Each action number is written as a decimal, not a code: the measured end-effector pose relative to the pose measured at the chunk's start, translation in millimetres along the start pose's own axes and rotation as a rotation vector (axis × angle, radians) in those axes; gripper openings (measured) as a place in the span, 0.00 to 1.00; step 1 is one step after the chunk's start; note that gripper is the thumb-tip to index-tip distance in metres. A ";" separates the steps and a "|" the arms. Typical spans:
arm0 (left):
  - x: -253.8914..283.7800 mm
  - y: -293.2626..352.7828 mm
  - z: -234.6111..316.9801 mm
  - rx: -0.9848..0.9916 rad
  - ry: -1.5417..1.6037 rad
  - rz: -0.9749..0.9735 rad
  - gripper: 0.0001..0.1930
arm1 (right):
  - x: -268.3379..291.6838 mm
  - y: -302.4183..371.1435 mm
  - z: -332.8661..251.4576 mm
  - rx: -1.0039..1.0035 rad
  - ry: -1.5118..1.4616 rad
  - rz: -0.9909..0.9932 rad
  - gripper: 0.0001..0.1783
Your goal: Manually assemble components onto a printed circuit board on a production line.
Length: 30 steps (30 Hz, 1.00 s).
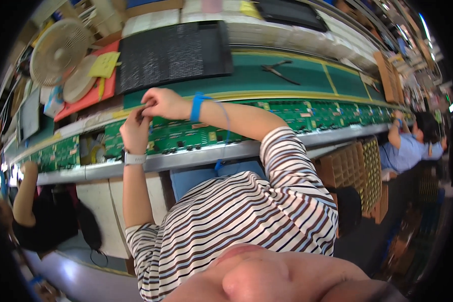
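My left hand and my right hand meet above a row of green circuit boards on the line in front of me. The fingertips of both are pinched close together. Whatever small thing they may hold is too small to make out. A pale watch circles my left wrist. Around my right wrist sits a blue strap with a thin blue cord running down from it. Just beyond my hands lies a black tray with rows of small parts.
Cutters with dark handles lie on the green bench top. A fan and a red bin stand at the far left. The line's metal rail runs before me. Co-workers sit at left and right. Partitioned boxes stand at right.
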<state>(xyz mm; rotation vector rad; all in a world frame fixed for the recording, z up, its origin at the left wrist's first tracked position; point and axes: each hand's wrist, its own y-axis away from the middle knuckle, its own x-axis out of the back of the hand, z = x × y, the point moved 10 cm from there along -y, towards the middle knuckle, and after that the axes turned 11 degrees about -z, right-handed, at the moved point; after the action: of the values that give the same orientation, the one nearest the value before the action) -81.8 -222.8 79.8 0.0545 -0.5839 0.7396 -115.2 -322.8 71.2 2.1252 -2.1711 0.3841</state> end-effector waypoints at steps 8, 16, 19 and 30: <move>6.0 6.8 -21.8 0.078 0.150 0.067 0.15 | -21.5 -1.2 43.4 -0.258 -0.370 -0.104 0.09; 17.9 7.6 -41.5 0.152 0.138 0.073 0.17 | -15.4 -20.2 52.1 -0.320 -0.227 -0.065 0.08; 31.4 10.8 -38.8 0.133 0.000 0.124 0.17 | -5.6 -33.8 61.7 -0.245 0.043 -0.133 0.10; 23.3 13.9 -33.1 0.068 -0.123 0.059 0.17 | -9.3 -6.3 28.3 0.005 0.891 -0.228 0.08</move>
<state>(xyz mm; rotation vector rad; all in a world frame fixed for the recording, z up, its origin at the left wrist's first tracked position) -61.2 -189.8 62.0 0.1470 -0.6798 0.8170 -105.3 -320.4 42.5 1.6700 -1.4004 1.0559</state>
